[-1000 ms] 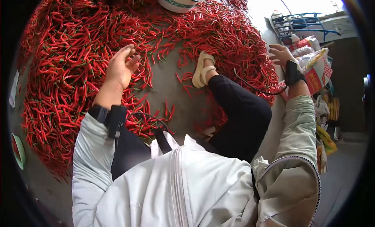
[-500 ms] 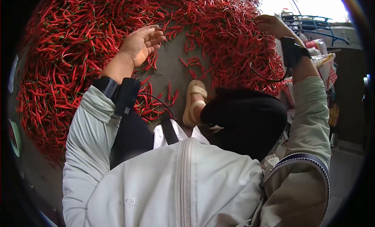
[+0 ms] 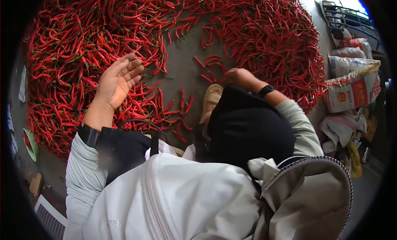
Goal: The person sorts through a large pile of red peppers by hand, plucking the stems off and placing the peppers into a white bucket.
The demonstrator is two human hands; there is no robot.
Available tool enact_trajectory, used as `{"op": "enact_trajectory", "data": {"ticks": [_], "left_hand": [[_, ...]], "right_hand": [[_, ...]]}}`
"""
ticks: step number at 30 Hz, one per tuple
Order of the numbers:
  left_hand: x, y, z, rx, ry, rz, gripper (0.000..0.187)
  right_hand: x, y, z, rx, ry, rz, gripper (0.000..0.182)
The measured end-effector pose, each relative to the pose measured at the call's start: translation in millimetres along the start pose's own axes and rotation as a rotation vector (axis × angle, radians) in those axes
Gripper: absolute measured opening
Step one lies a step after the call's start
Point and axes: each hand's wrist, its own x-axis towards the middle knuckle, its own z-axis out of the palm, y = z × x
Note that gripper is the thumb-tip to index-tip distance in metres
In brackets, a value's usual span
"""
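My left hand (image 3: 118, 81) hovers over the edge of the left heap of red chili peppers (image 3: 78, 54), palm turned inward, fingers apart, nothing in it. Beside my raised knee, my right hand (image 3: 245, 78) is low with its fingers curled down and together; whatever they may hold is hidden. Its fingertips are close to a few loose chili peppers (image 3: 213, 60) on the grey floor. Behind that hand spreads the right heap of chili peppers (image 3: 269, 37). Green stems show on many of the peppers.
Between the heaps runs a strip of grey floor (image 3: 182, 60). My sandalled foot (image 3: 211, 98) stands there. Printed sacks (image 3: 351, 89) and a blue metal frame (image 3: 349, 19) are on the right. A pale green basin (image 3: 31, 145) sits at far left.
My right hand has come down and inward from the far right heap to beside my knee. My left hand has moved left and slightly nearer to me, still open. The view has shifted too.
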Motion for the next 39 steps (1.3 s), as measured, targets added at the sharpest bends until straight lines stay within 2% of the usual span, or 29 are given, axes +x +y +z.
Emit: {"op": "enact_trajectory", "data": {"ticks": [1, 3, 5, 6, 7, 9, 10, 11, 13, 15, 16, 17, 19, 21, 23, 26, 27, 29, 30, 35, 39], "left_hand": [[-0.8, -2.3, -6.0, 0.021, 0.034, -0.009, 0.032], [-6.2, -8.2, -17.2, 0.026, 0.088, -0.026, 0.032], [-12.5, -11.4, -29.2, 0.047, 0.221, -0.053, 0.032], [-16.9, -11.2, -34.7, 0.052, 0.249, -0.059, 0.032], [-22.2, -12.0, -40.4, 0.056, 0.253, -0.057, 0.032], [-32.2, -12.5, -48.7, 0.026, 0.352, -0.033, 0.031], [-37.2, -13.0, -49.0, 0.003, 0.390, -0.031, 0.031], [-43.7, -11.9, -41.0, 0.009, 0.381, -0.031, 0.031], [-56.0, -7.1, -15.9, -0.046, 0.430, 0.024, 0.031], [-70.6, -2.0, 3.8, -0.069, 0.362, 0.097, 0.031], [-77.0, -1.4, 11.8, -0.079, 0.355, 0.172, 0.031], [-82.4, -3.6, 18.8, -0.086, 0.346, 0.238, 0.031], [-88.5, -11.2, 22.2, -0.069, 0.406, 0.253, 0.029], [-87.5, -14.7, 25.0, -0.113, 0.399, 0.137, 0.028], [-78.4, -15.6, 34.1, -0.167, 0.421, 0.099, 0.027], [-54.6, -20.2, 48.2, -0.166, 0.395, 0.082, 0.027], [-45.7, -21.3, 50.9, -0.142, 0.330, 0.059, 0.028], [-26.9, -18.6, 56.8, -0.123, 0.290, 0.006, 0.027], [-17.1, -15.5, 58.9, -0.098, 0.287, 0.004, 0.028], [27.4, 9.5, 69.3, -0.020, 0.283, 0.005, 0.028], [51.4, 17.6, 75.5, 0.027, 0.296, -0.023, 0.028]], "right_hand": [[9.8, -4.9, 10.9, 0.032, -0.050, -0.026, 0.020], [28.6, 2.3, 49.6, 0.211, 0.003, -0.054, 0.014], [51.5, 1.2, 78.8, 0.326, -0.186, 0.039, 0.028], [66.9, 21.7, 114.9, 0.094, -0.278, -0.065, 0.034], [67.0, 12.2, 107.8, 0.096, -0.275, -0.070, 0.034], [55.0, -19.1, 79.1, -0.034, -0.234, 0.287, 0.044], [54.4, -14.6, 76.5, -0.052, -0.203, 0.378, 0.054], [50.9, -6.6, 69.8, -0.050, -0.195, 0.385, 0.054], [38.3, 19.7, 48.4, -0.251, -0.068, 0.637, 0.060], [29.9, 52.6, 38.7, -0.282, 0.191, 0.722, 0.063], [27.0, 57.9, 32.6, -0.333, 0.295, 0.705, 0.061], [24.7, 48.8, 24.2, -0.339, 0.300, 0.696, 0.061], [21.4, 22.3, 16.5, -0.419, 0.542, 0.532, 0.041], [30.0, 9.2, 33.0, -0.348, 0.517, 0.245, 0.036], [51.7, 17.9, 79.6, 0.112, 0.314, 0.103, 0.041], [71.4, 7.0, 81.1, 0.018, 0.255, 0.177, 0.042], [75.9, 9.3, 76.2, 0.030, 0.265, 0.178, 0.042], [86.9, 12.8, 58.4, -0.180, 0.345, 0.152, 0.048], [98.4, 28.1, 63.0, -0.195, 0.309, 0.146, 0.053], [141.6, 52.7, 39.3, -0.127, 0.357, 0.192, 0.057], [177.6, 70.5, 8.5, -0.053, 0.365, 0.326, 0.064]]}}
